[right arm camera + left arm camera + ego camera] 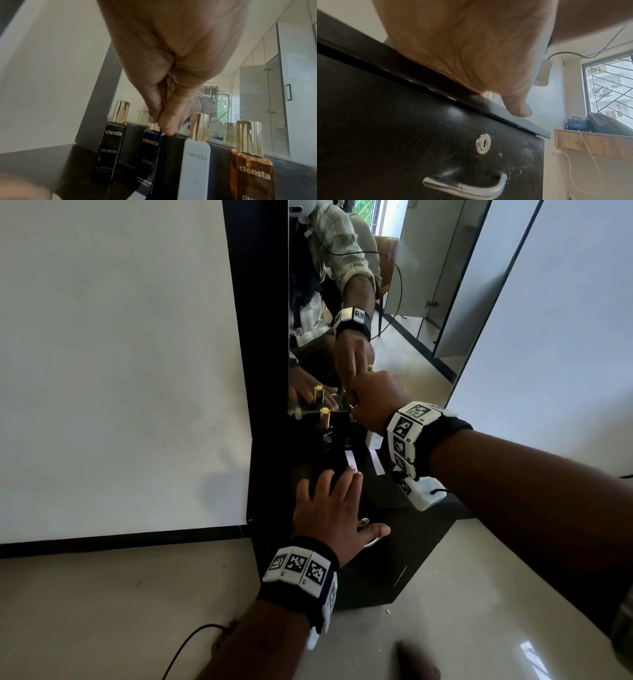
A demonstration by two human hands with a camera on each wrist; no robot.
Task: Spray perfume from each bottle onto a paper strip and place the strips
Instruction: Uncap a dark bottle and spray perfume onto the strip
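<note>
Four "clensta" perfume bottles stand in a row before a mirror: black FOUNDER [109,150], dark BLEU [152,152], white OUD [195,169] and an amber one [252,173]. My right hand [158,124] pinches the gold cap of the BLEU bottle from above; in the head view this hand [354,405] hides that cap. The FOUNDER bottle [87,436] stands just left of it. My left hand [337,498] lies flat on the black cabinet top [274,474], fingers spread, fingertips at the near end of a white paper strip [350,457]. A second strip [376,462] lies to its right.
The mirror [411,302] rises right behind the bottles and reflects my arms. A white wall [120,354] closes the left side. Below the top edge are a drawer lock [483,143] and a metal handle [465,186]. Tiled floor lies beyond the cabinet.
</note>
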